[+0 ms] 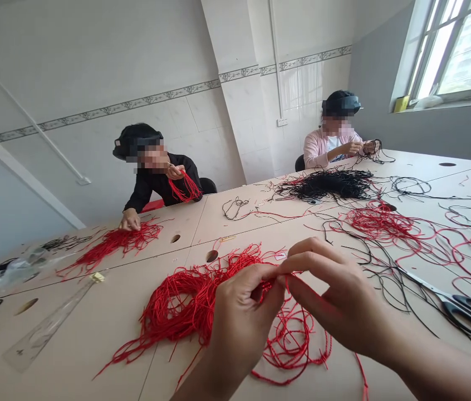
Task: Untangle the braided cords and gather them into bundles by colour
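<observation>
Head view: the left hand [239,328] and right hand [335,295] meet above the table, their fingertips closed together in a pinch on a thin red cord [286,284]. Neither hand is open, but the fingers cover the pinch, so how many strands they hold is hard to tell. From the grip, the cord drops into a loose tangle of red cords [185,306], which lies on the table [72,345] just below and to the left of the hands, with loops spreading beneath and to the right of the grip.

Left of the grip, a clear plastic ruler [47,328] lies on the table. To the right, black-handled scissors [465,317] rest among scattered black and red cords. Farther ahead of the grip are a heap of black cords [323,186] and a second heap of red cords [379,220]. Well beyond the grip, a co-worker in black [156,181] raises red cords in one hand, the other hand resting on a red bunch. Another co-worker, in a pink jacket [335,145], holds dark cords up in both hands.
</observation>
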